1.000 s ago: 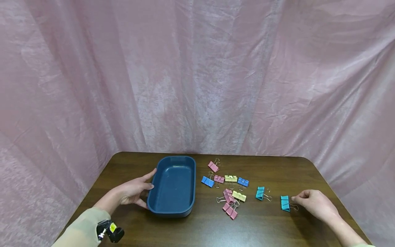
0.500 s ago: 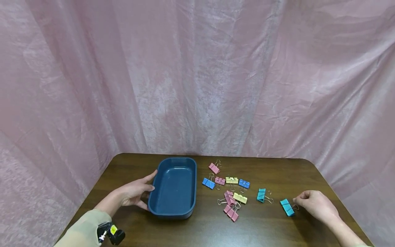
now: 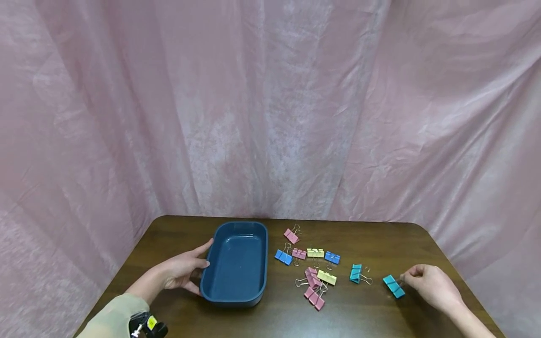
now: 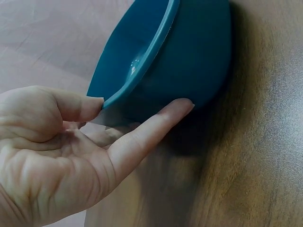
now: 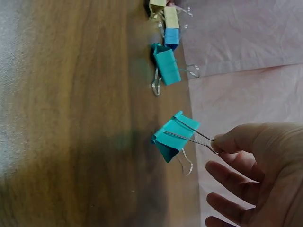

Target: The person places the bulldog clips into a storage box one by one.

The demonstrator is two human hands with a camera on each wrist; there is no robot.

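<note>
On the right, my right hand (image 3: 431, 284) pinches one wire handle of a teal binder clip (image 3: 394, 286) between thumb and fingertips. In the right wrist view the clip (image 5: 175, 135) hangs slantwise from that handle, close over the wood, its other handle loose below. A second teal binder clip (image 5: 166, 65) lies just left of it in the head view. My left hand (image 3: 179, 272) rests spread against the left side of a deep blue oblong tub (image 3: 264, 277). In the left wrist view one fingertip meets the rim, and a long straight finger (image 4: 147, 135) lies along the outer wall.
Between tub and teal clips lie several pink, blue and yellow binder clips, among them a blue clip (image 3: 283, 257), a yellow clip (image 3: 327, 277) and a pink clip (image 3: 314, 299). The brown table (image 3: 186, 234) ends at a pink curtain (image 3: 262, 117).
The held teal clip has swung from nearly upright to a slant, its lower end toward the right. My left hand keeps its place on the tub, and the head view has tipped slightly.
</note>
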